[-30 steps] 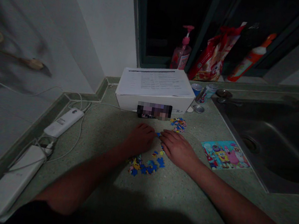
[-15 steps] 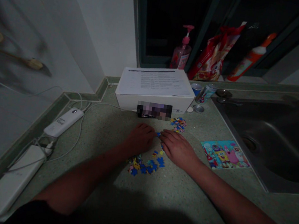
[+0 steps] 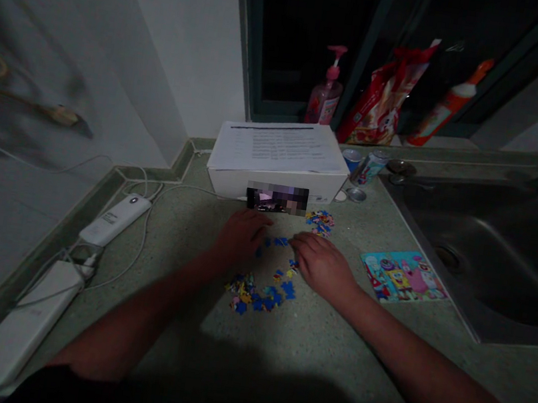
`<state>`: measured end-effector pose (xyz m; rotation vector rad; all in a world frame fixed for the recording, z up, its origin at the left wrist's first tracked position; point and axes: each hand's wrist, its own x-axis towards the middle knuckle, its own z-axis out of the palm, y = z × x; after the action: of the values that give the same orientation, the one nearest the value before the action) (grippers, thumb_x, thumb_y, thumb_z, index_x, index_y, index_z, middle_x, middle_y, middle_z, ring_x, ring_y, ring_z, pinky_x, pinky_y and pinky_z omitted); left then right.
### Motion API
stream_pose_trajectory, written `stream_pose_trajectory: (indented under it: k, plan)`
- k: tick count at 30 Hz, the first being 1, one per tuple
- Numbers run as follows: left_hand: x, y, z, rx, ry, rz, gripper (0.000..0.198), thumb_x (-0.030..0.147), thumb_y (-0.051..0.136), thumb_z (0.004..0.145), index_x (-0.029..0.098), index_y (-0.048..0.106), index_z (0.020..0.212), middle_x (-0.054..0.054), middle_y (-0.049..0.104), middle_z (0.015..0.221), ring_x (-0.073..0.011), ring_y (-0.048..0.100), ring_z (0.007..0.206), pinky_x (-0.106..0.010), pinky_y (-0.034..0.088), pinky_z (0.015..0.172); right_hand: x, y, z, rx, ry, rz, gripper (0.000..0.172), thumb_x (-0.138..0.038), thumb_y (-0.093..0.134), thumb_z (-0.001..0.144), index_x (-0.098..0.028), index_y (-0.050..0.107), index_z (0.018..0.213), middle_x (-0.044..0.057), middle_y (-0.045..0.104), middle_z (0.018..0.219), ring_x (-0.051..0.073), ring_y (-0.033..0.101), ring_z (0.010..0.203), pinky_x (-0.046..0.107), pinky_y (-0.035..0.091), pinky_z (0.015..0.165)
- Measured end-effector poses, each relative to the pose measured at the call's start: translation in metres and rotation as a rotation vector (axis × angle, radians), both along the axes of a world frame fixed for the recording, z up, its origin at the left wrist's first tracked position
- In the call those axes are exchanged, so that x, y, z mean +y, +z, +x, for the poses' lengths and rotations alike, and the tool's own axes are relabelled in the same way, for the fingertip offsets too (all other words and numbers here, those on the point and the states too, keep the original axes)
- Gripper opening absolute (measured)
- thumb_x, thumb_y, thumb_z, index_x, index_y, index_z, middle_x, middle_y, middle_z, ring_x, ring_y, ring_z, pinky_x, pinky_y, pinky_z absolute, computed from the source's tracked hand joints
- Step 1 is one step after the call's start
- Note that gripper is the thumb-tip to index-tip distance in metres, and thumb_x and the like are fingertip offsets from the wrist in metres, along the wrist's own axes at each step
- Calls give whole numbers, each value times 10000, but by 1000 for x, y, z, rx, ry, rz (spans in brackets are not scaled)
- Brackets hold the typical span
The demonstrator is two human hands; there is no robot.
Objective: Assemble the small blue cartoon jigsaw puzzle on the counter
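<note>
Blue jigsaw pieces [image 3: 282, 242], seemingly joined, lie on the counter between my two hands. My right hand [image 3: 323, 263] rests just right of them, fingers stretched out and fingertips at their edge; whether it touches them I cannot tell. To the left, my left hand [image 3: 243, 232] is loosely open beside a few small blue pieces [image 3: 267, 242], with nothing visible in it. Nearer to me lies a pile of yellow and mixed pieces [image 3: 243, 288] with blue pieces [image 3: 267, 301] alongside. Another heap of pieces [image 3: 320, 223] sits beyond my right hand.
A cartoon picture card [image 3: 404, 277] lies on the right, near the metal sink [image 3: 533, 261]. Behind the hands, a phone [image 3: 277, 199] leans on a white box [image 3: 280, 156]. Cans [image 3: 371, 168] stand beside the box. A power bank [image 3: 115, 219] and cables lie left.
My left hand has drawn back to the left, away from my right hand, and its fingers have parted. The blue pieces between the hands now show. My right hand has barely moved.
</note>
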<state>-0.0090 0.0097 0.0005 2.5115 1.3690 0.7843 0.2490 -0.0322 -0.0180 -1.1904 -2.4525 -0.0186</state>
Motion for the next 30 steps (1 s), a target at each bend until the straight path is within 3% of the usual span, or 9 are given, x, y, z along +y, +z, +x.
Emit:
stream_pose_trajectory:
  k: [5, 9, 13, 19, 30]
  plan:
    - [9, 26, -26, -24, 146, -59, 250, 203, 604, 1007, 209, 801, 1161, -81, 809, 1149, -270, 711, 1133, -432, 548, 1084, 1, -3, 0, 12, 9, -7, 295, -133, 557, 1044, -149, 771, 1246, 140, 794, 1217, 309, 739, 1144, 490, 611, 1032]
    - [5, 34, -47, 99, 144, -244, 210, 258, 649, 989, 199, 822, 1093, -80, 798, 1042, -263, 730, 991, -414, 582, 977, 1, -5, 0, 22, 9, 7, 293, -136, 561, 1045, -161, 778, 1241, 140, 794, 1216, 305, 738, 1142, 483, 608, 1030]
    - [-11, 26, -52, 156, 134, -323, 217, 240, 648, 987, 199, 828, 1102, -92, 787, 1077, -291, 724, 1067, -434, 568, 1001, 1, -5, 0, 14, 0, 22, 287, -142, 562, 1047, -161, 778, 1235, 135, 793, 1205, 306, 737, 1133, 474, 612, 1020]
    - [-34, 10, -29, 146, 61, -298, 212, 269, 711, 974, 210, 815, 1149, -105, 756, 1118, -298, 690, 1127, -442, 550, 1044, 0, -3, -1, 6, -5, 5, 279, -142, 574, 1043, -150, 782, 1228, 147, 788, 1202, 311, 736, 1126, 484, 613, 1010]
    - [-33, 5, -15, 178, 38, -303, 232, 274, 774, 930, 217, 821, 1150, -105, 740, 1123, -303, 678, 1137, -456, 537, 1072, -2, 0, -3, 6, -13, -16, 273, -161, 594, 1038, -161, 789, 1228, 156, 787, 1216, 311, 733, 1131, 503, 609, 1028]
